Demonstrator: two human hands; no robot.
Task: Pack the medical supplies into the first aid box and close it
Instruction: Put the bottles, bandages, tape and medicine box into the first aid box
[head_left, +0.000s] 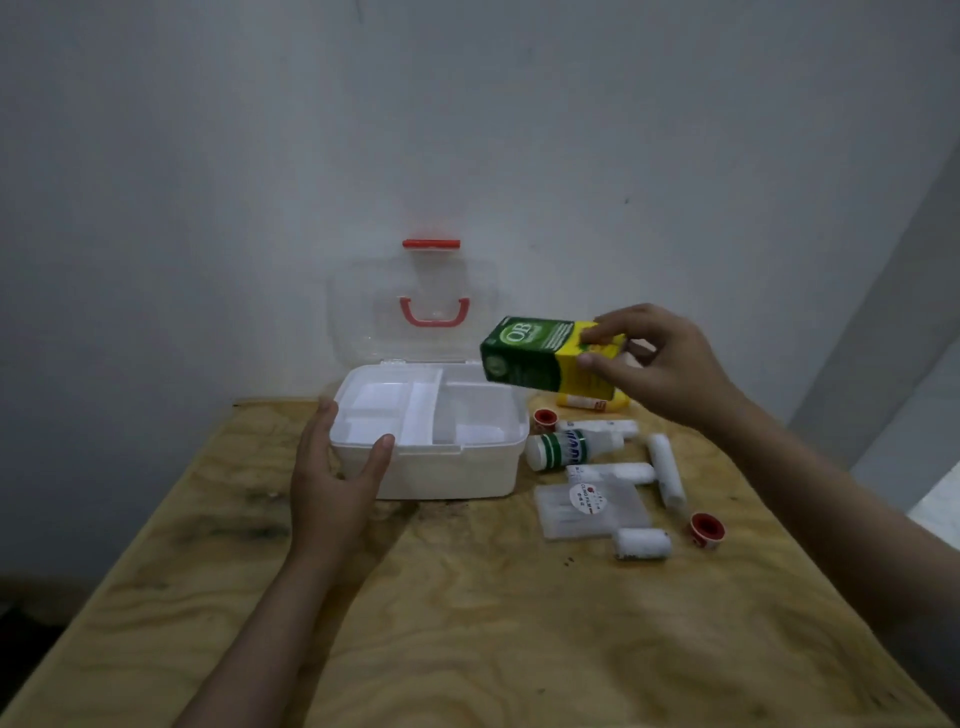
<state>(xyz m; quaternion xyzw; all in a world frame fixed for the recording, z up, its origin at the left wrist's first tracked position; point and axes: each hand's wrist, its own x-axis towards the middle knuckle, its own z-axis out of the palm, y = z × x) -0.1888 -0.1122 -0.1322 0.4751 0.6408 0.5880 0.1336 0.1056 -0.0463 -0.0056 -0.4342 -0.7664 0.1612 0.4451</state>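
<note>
One right hand (660, 364) pinches the green-yellow carton (545, 358), lengthwise leftward over the box (431, 467).

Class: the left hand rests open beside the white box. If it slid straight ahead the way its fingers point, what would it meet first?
Probably the first aid box: the left hand already sits at its front-left corner, thumb near the rim.

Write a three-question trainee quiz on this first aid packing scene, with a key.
1. True or false: the first aid box has its lid shut.
2. Which hand holds the green and yellow carton? A. left B. right
3. Fill in: the left hand rests against the box's ____ corner, nearest the person.

Key: 1. false, the lid stands open. 2. B, the right hand has it in its grip above the box's right side. 3. front-left.
</note>
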